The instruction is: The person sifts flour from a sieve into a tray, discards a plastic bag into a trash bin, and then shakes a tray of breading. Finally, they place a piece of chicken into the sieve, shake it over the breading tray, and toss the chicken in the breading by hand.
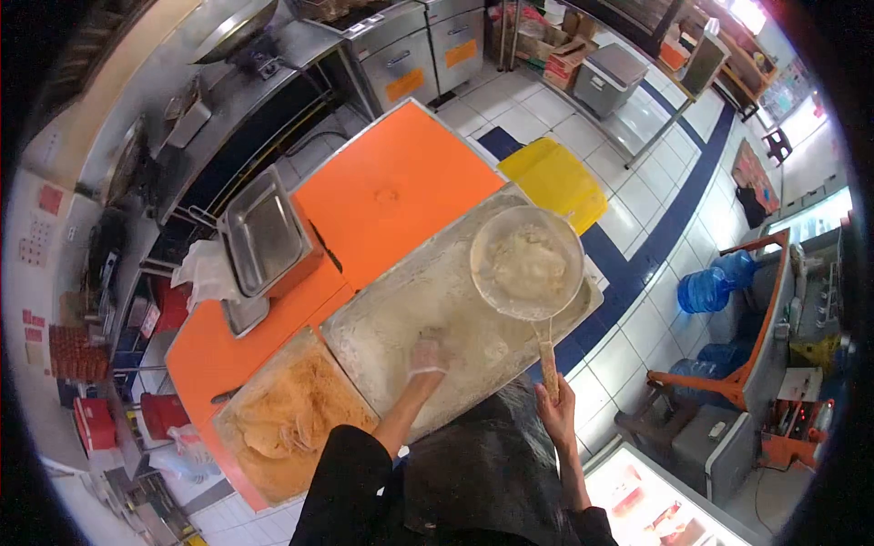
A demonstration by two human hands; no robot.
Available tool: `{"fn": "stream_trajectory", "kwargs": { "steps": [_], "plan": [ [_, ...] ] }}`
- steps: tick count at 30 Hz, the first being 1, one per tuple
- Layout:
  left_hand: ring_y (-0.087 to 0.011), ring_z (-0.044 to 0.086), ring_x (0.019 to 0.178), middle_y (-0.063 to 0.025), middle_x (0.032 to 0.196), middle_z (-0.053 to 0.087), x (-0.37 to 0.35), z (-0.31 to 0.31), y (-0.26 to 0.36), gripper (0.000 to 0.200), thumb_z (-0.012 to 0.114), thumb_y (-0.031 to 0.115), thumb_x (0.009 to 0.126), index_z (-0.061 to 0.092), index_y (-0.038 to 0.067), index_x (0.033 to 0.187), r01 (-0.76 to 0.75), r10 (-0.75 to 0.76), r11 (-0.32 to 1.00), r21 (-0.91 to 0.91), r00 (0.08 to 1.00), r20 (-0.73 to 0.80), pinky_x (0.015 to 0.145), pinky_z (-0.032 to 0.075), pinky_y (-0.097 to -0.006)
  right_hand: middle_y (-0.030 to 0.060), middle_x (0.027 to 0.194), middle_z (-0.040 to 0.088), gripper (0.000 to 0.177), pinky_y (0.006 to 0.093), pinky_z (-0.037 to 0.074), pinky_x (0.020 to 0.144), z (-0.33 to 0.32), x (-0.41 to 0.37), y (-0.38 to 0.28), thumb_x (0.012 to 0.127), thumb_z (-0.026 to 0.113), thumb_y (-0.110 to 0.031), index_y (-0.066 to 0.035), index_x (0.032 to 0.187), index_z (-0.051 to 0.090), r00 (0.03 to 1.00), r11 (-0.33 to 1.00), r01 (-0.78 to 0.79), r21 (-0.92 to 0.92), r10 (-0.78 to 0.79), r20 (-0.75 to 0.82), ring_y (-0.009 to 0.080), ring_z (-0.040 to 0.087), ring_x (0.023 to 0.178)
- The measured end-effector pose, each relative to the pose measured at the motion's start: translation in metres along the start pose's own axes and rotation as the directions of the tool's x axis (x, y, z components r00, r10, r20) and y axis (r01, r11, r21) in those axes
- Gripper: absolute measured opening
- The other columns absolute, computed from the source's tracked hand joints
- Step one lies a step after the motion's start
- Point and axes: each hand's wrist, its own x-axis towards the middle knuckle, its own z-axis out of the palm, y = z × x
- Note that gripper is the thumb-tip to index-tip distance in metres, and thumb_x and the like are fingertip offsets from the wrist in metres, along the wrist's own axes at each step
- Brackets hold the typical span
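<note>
My right hand (pixel 558 408) is closed round the wooden handle of a round mesh strainer (pixel 496 278). Pale, floury lumps (pixel 530 261) lie inside the strainer, which overlaps the right end of a long metal tray (pixel 360 309). White flour (pixel 401 296) covers the bottom of this tray. My left hand (pixel 426 353), in a thin clear glove, reaches down into the flour near the tray's middle; its fingers are smeared and partly lost in the powder. Left of the tray, a second container holds an orange-tan breading (pixel 287 409) with coated pieces in it.
An orange worktop (pixel 391 187) bears the trays and an empty deep steel pan (pixel 264 232). A yellow lid (pixel 555 182) sits beyond the flour tray. Blue water jugs (pixel 706 291) stand at the right, and a lit display case (pixel 665 496) is low right.
</note>
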Motion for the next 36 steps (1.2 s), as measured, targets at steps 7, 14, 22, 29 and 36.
{"fn": "stream_trajectory", "kwargs": {
  "steps": [7,14,22,29,36],
  "plan": [
    [-0.0399,0.059,0.102,-0.0228,0.109,0.061,0.058,-0.039,0.058,0.041,0.055,0.025,0.086,0.057,0.001,0.118,-0.239,0.225,0.954,-0.181,0.97,-0.094,0.088,0.046,-0.0488,-0.0041,0.064,0.046,0.047,0.0233,0.036,0.044,0.004,-0.032,-0.058,0.091,0.065,-0.037,0.0,0.117,0.052,0.971,0.911,-0.239,0.336,0.227,0.076,0.006,0.042,0.048],
    [-0.0361,0.06,0.106,-0.0213,0.11,0.064,0.179,-0.02,0.08,0.04,0.058,0.035,0.083,0.063,0.006,0.111,-0.354,0.357,0.932,-0.083,0.934,0.028,0.087,0.047,-0.0471,-0.0041,0.066,0.045,0.044,0.0223,0.038,0.046,-0.026,-0.037,-0.079,0.092,0.064,-0.038,0.0,0.111,0.052,0.979,0.946,-0.2,0.256,0.205,0.009,0.0059,0.044,0.052],
    [-0.0416,0.062,0.099,-0.0224,0.101,0.065,0.121,0.026,0.102,0.036,0.055,0.034,0.087,0.064,0.004,0.104,-0.491,0.495,0.862,0.124,0.869,-0.001,0.085,0.049,-0.0492,-0.0042,0.065,0.045,0.039,0.0215,0.036,0.045,-0.048,-0.019,-0.072,0.092,0.064,-0.037,-0.002,0.105,0.053,0.99,0.931,-0.121,0.345,0.138,-0.026,0.0049,0.043,0.051],
    [-0.0391,0.058,0.106,-0.0253,0.113,0.06,0.083,0.003,0.094,0.042,0.061,0.035,0.084,0.058,0.001,0.108,-0.017,0.056,0.993,-0.118,0.942,0.33,0.084,0.05,-0.0448,-0.0048,0.071,0.047,0.04,0.0205,0.037,0.046,-0.069,-0.009,-0.068,0.093,0.063,-0.032,-0.001,0.118,0.053,0.991,0.941,-0.119,0.317,0.133,-0.021,0.0044,0.044,0.054],
    [-0.0397,0.026,0.139,-0.0216,0.148,0.034,0.103,-0.024,0.111,0.068,0.062,0.032,0.083,0.039,0.002,0.14,-0.171,0.17,0.985,-0.019,0.984,-0.052,0.115,0.022,-0.0438,-0.0055,0.071,0.048,0.038,0.0203,0.037,0.047,-0.084,-0.005,-0.056,0.094,0.062,-0.027,-0.002,0.12,0.052,0.991,0.937,-0.134,0.323,0.127,0.042,0.0041,0.044,0.055]
  ]
}}
